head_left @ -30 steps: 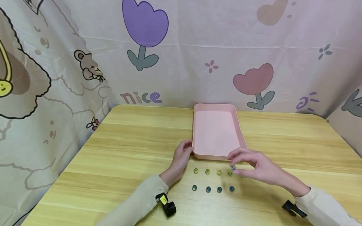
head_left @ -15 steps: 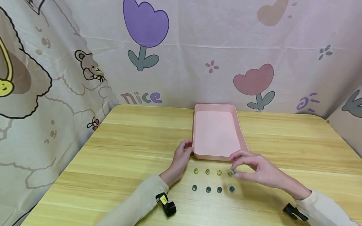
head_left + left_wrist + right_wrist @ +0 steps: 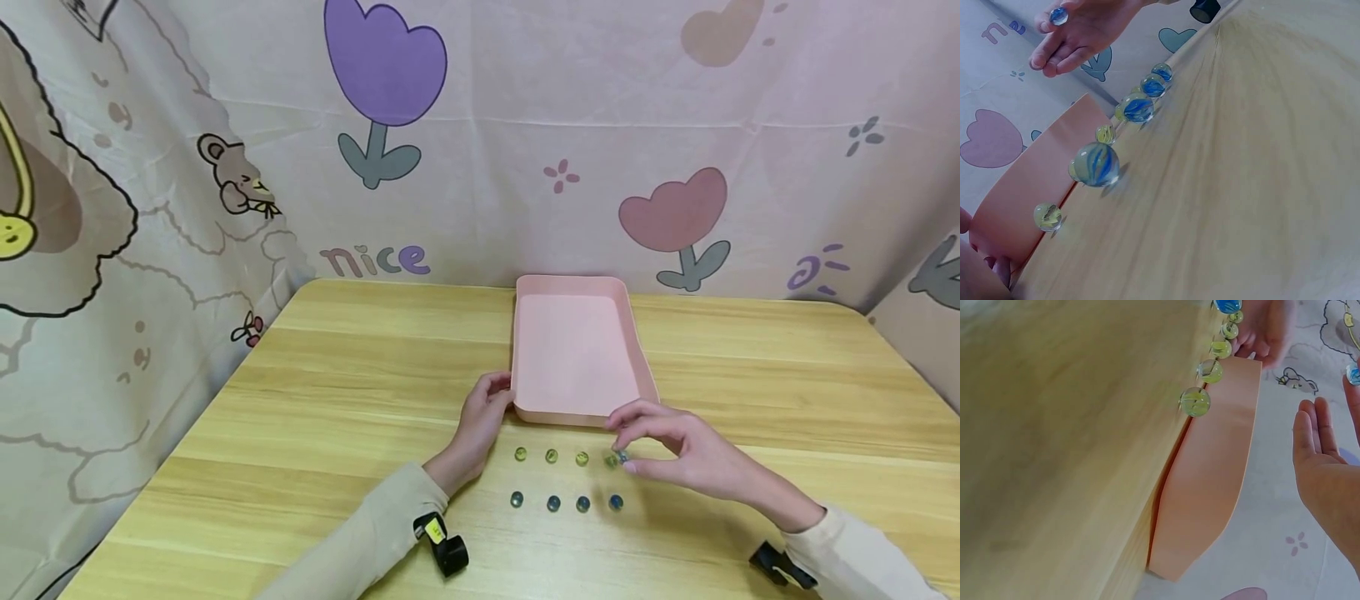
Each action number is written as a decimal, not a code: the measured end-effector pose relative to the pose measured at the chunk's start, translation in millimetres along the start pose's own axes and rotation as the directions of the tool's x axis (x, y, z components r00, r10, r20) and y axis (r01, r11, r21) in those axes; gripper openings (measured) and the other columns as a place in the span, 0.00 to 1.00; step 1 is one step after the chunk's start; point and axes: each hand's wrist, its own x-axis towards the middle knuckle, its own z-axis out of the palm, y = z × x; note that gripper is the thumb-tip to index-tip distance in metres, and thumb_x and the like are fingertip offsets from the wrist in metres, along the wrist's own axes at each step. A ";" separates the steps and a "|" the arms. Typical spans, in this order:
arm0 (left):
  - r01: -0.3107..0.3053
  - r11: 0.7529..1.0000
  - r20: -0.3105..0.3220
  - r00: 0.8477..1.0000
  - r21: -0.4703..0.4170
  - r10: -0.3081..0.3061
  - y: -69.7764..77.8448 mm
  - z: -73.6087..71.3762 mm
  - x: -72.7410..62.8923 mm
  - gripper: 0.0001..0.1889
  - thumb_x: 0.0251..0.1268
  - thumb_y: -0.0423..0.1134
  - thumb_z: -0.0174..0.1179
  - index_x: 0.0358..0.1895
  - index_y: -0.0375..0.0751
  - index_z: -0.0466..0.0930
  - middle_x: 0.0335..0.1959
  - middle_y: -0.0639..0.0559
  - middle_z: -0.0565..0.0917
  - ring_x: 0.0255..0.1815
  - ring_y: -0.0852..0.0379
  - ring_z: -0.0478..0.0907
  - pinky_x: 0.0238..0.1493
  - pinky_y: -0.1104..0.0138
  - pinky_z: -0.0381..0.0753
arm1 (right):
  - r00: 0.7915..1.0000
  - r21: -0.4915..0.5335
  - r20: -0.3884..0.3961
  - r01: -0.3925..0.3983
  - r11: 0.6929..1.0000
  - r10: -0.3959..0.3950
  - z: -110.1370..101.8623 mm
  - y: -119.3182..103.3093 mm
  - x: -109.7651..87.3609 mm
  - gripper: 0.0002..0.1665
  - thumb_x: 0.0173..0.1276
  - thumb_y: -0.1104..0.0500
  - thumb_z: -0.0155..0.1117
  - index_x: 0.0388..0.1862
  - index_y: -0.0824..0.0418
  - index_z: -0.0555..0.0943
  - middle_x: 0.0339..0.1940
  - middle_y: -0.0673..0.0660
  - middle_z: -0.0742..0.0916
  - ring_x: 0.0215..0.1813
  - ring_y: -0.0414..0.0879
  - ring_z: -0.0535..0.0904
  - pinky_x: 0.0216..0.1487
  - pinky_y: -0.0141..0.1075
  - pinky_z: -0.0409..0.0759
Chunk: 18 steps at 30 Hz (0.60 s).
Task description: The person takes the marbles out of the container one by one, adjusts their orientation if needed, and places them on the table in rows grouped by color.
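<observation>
A pink tray (image 3: pixel 577 354) lies on the table, and my left hand (image 3: pixel 477 423) holds its near left corner, fingers along the side wall. Between thumb and fingertips, my right hand (image 3: pixel 697 454) pinches a clear glass marble (image 3: pixel 1059 15) with blue swirls, raised above the table just off the tray's near right corner. Below the tray runs a row of yellow-swirled marbles (image 3: pixel 551 456); the right hand covers its right end in the head view. Nearer to me is a row of blue-swirled marbles (image 3: pixel 553 503).
The wooden table (image 3: pixel 360 358) reaches to a printed cloth (image 3: pixel 480 150) hanging behind and at both sides. A black wrist camera (image 3: pixel 450 554) sits on the left cuff, another black device (image 3: pixel 782 565) on the right.
My right hand, with the marble, has shifted slightly down and to the right, then stayed nearly still. The left hand, the tray and the rows of marbles have not moved.
</observation>
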 end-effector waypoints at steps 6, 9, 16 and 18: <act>0.007 1.000 0.000 1.000 0.007 -0.007 -0.1 0.7 0.1 0.19 0.68 0.31 0.49 0.62 0.32 0.69 0.58 0.41 0.73 0.60 0.46 0.71 0.64 0.57 0.70 | 1.000 0.040 0.003 -0.003 0.999 0.002 -0.2 1.9 0.9 0.20 0.59 0.76 0.64 0.45 0.55 0.83 0.47 0.57 0.81 0.54 0.43 0.74 0.59 0.25 0.69; 0.004 1.000 0.001 1.000 0.004 -0.004 -0.3 0.8 0.1 0.19 0.68 0.31 0.49 0.62 0.31 0.69 0.58 0.41 0.73 0.60 0.46 0.70 0.64 0.57 0.70 | 1.000 0.062 0.000 -0.010 0.998 0.010 -0.8 2.5 1.7 0.20 0.59 0.76 0.64 0.45 0.56 0.83 0.42 0.57 0.82 0.49 0.42 0.75 0.56 0.25 0.71; 0.000 1.000 -0.002 1.000 0.005 0.000 1.0 1.0 -0.4 0.19 0.68 0.31 0.50 0.62 0.32 0.69 0.58 0.41 0.73 0.60 0.46 0.71 0.64 0.56 0.70 | 1.000 0.081 0.007 -0.008 0.997 0.007 -3.4 4.6 0.1 0.19 0.59 0.77 0.63 0.44 0.59 0.84 0.38 0.56 0.83 0.41 0.43 0.75 0.41 0.31 0.75; 0.002 1.000 -0.006 1.000 0.005 -0.002 1.6 0.9 -0.9 0.19 0.68 0.31 0.50 0.62 0.32 0.69 0.58 0.41 0.74 0.60 0.46 0.71 0.64 0.57 0.69 | 1.000 0.084 0.010 -0.012 0.996 0.011 -4.3 5.6 -1.2 0.17 0.59 0.77 0.63 0.44 0.62 0.83 0.38 0.54 0.83 0.40 0.43 0.74 0.38 0.33 0.75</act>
